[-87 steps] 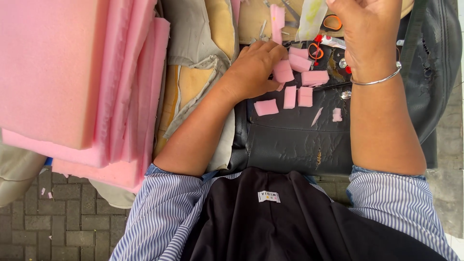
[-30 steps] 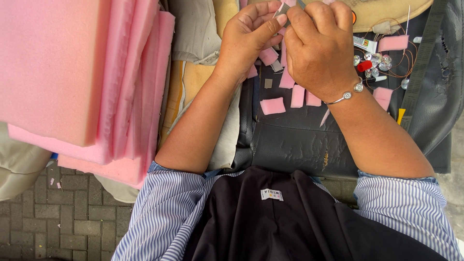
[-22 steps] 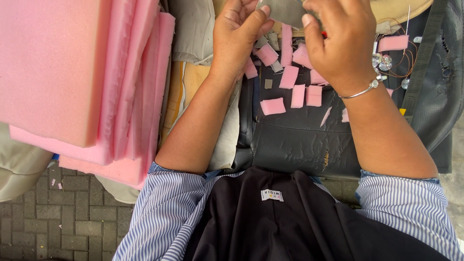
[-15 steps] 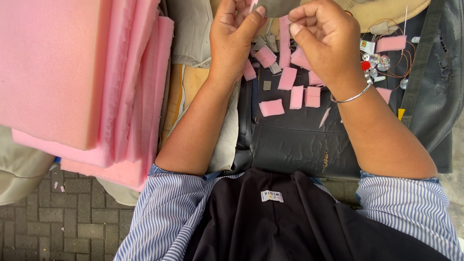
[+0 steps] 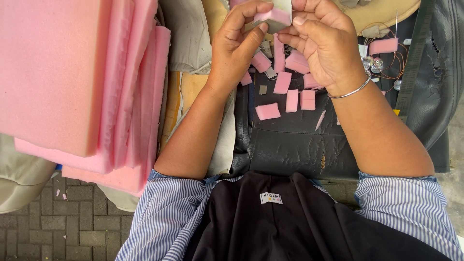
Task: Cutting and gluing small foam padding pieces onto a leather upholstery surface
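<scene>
Both hands meet at the top of the view over a black leather seat cover (image 5: 299, 145). My left hand (image 5: 238, 46) and my right hand (image 5: 325, 41) together pinch a small pink foam block with a grey face (image 5: 275, 14) between fingertips. A silver bangle circles my right wrist. Under the hands lie several small pink foam pieces (image 5: 267, 111) scattered on the black leather.
A thick stack of large pink foam sheets (image 5: 72, 82) fills the left side. Grey and tan fabric (image 5: 193, 38) lies between the foam and the leather. Small beads and thin wire (image 5: 374, 63) sit at the right. Brick paving (image 5: 43, 227) shows at bottom left.
My hands rose from the scattered pieces and came together at the top; they now hold one foam block between them.
</scene>
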